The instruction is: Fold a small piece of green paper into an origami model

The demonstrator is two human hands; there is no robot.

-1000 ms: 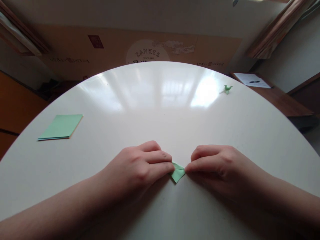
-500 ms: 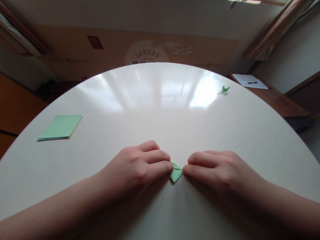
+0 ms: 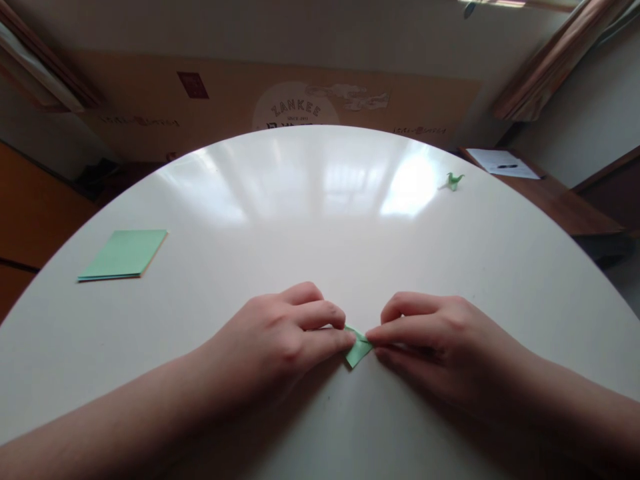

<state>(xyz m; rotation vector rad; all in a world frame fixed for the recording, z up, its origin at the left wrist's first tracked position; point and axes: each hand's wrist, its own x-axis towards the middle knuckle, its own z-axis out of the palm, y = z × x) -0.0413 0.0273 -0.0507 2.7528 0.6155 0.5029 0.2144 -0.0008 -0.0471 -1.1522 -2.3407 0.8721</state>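
A small folded piece of green origami paper [image 3: 356, 355] lies on the white table between my hands, one pointed corner toward me. My left hand [image 3: 293, 327] presses its left part down with closed fingers, which cover that side of the paper. At the right corner, my right hand [image 3: 425, 330] has its index fingertip on the paper and its thumb just below, pinching the corner. The underside of the folds is hidden.
A stack of square origami paper [image 3: 125, 255], green on top, lies at the left of the round white table [image 3: 240, 253]. A small green folded paper bird [image 3: 453, 181] stands at the far right. Beyond the edge, a pen [image 3: 507, 166] rests on white paper [image 3: 485, 159].
My right index finger has shifted from the paper's right tip onto its upper face, and the thumb now shows below. My left index finger has slid slightly right over the paper.
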